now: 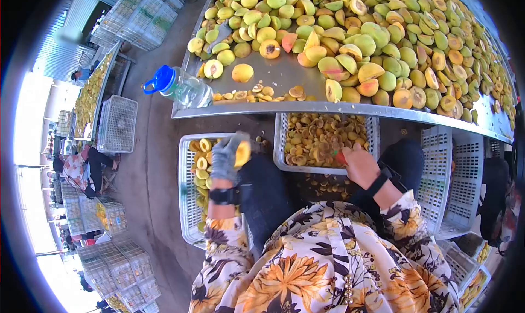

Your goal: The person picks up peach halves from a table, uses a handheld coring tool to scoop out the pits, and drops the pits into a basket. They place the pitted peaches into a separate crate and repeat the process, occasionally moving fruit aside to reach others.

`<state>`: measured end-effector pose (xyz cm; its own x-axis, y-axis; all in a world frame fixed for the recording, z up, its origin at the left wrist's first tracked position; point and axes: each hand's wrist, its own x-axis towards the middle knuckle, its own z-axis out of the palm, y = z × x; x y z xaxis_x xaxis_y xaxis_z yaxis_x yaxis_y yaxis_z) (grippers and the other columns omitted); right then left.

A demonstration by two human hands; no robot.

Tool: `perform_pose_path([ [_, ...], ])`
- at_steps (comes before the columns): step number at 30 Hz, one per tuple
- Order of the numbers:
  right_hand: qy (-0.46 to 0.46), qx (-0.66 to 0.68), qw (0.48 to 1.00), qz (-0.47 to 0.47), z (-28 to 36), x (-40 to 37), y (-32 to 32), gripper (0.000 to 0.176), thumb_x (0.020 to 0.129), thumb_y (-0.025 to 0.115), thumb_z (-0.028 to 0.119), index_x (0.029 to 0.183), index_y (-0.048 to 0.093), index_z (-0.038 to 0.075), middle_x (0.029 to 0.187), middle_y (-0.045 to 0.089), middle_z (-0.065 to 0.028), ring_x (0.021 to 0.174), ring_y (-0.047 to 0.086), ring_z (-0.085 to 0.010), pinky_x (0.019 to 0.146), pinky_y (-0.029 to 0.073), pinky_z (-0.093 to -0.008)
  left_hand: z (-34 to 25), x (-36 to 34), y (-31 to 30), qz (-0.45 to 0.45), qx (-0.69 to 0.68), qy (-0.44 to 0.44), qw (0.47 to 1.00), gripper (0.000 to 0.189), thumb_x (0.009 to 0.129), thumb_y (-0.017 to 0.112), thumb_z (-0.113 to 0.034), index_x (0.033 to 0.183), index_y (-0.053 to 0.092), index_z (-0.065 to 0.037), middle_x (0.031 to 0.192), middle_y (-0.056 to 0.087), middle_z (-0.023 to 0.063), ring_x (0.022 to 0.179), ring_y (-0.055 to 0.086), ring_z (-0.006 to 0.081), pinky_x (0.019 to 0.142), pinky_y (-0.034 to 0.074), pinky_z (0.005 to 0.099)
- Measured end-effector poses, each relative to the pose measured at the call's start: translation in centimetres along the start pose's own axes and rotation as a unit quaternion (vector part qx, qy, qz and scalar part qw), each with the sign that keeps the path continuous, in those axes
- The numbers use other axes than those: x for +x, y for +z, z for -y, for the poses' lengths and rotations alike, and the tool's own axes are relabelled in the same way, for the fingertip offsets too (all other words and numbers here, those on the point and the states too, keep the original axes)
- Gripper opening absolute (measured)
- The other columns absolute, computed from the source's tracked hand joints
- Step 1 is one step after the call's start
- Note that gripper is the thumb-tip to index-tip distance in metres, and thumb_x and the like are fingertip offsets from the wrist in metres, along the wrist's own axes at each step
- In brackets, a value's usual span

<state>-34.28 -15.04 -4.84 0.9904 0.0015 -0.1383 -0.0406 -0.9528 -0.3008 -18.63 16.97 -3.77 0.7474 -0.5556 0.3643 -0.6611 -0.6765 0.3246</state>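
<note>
My left hand (223,158), in a grey glove, is above the left crate (191,225) of cut fruit. Its fingers are round a yellow-orange fruit half (242,154), slightly blurred. My bare right hand (360,166) grips a small tool with a red and green handle (340,157) over the right part of the middle crate (281,160), which holds pits and scraps. The tool's tip cannot be made out. Beyond both hands, halved green and yellow fruit (372,45) is heaped on the metal table (262,108).
A clear bottle with a blue cap (188,88) stands at the table's left corner. White crates (437,171) are at the right, and stacked crates (117,269) at the left. A seated person (82,168) is at the far left, near another fruit table (93,94).
</note>
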Motion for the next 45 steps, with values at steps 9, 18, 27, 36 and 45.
perform_pose_path([
  [9,-0.05,0.225,0.972,-0.038,2.4,0.5,-2.8,0.027,0.072,0.061,0.014,0.094,0.051,0.001,0.071,0.056,-0.0215,0.068,0.056,-0.0381,0.06,0.044,-0.0432,3.6,9.2,-3.6,0.027,0.101,-0.166,0.981,0.046,0.072,0.063,-0.04,0.105,0.058,-0.008,0.104,0.057,0.0169,0.097,0.053,0.0312,0.084,0.042,0.039],
  [18,0.046,0.29,0.953,-0.078,1.9,-2.0,-4.3,0.065,0.068,0.07,0.017,0.119,0.034,0.001,0.073,0.058,-0.0205,0.066,0.058,-0.0384,0.058,0.047,-0.0398,6.3,23.4,6.6,0.311,0.171,-0.183,0.917,0.074,0.062,0.071,-0.045,0.123,0.045,-0.014,0.115,0.053,0.019,0.105,0.051,0.0346,0.089,0.041,0.0385],
  [27,0.001,0.383,0.917,-0.113,4.1,1.7,-4.7,0.025,0.074,0.06,0.011,0.096,0.051,0.004,0.071,0.056,-0.0198,0.069,0.057,-0.0362,0.06,0.046,-0.0409,-2.5,14.9,1.7,0.096,-0.765,-0.258,0.582,0.053,0.08,0.054,-0.043,0.122,0.043,-0.011,0.101,0.057,0.0112,0.085,0.06,0.024,0.057,0.05,0.0291],
  [36,-0.012,0.375,0.918,-0.13,7.6,2.3,-5.9,0.028,0.073,0.06,0.009,0.096,0.045,0.003,0.07,0.054,-0.0208,0.067,0.057,-0.0364,0.056,0.045,-0.0386,-9.9,7.7,4.2,-0.036,-0.804,-0.396,0.442,0.051,0.08,0.052,-0.049,0.108,0.052,-0.007,0.092,0.061,0.0108,0.076,0.061,0.0245,0.057,0.053,0.0306],
  [45,-0.005,0.393,0.909,-0.137,7.2,0.7,-3.4,0.027,0.072,0.058,0.005,0.09,0.039,0.0,0.066,0.05,-0.0248,0.065,0.052,-0.0437,0.053,0.039,-0.045,-15.6,7.0,3.9,-0.049,-0.716,-0.254,0.648,0.044,0.082,0.056,-0.03,0.116,0.05,-0.003,0.104,0.056,0.0074,0.093,0.056,0.0179,0.081,0.047,0.0307],
])
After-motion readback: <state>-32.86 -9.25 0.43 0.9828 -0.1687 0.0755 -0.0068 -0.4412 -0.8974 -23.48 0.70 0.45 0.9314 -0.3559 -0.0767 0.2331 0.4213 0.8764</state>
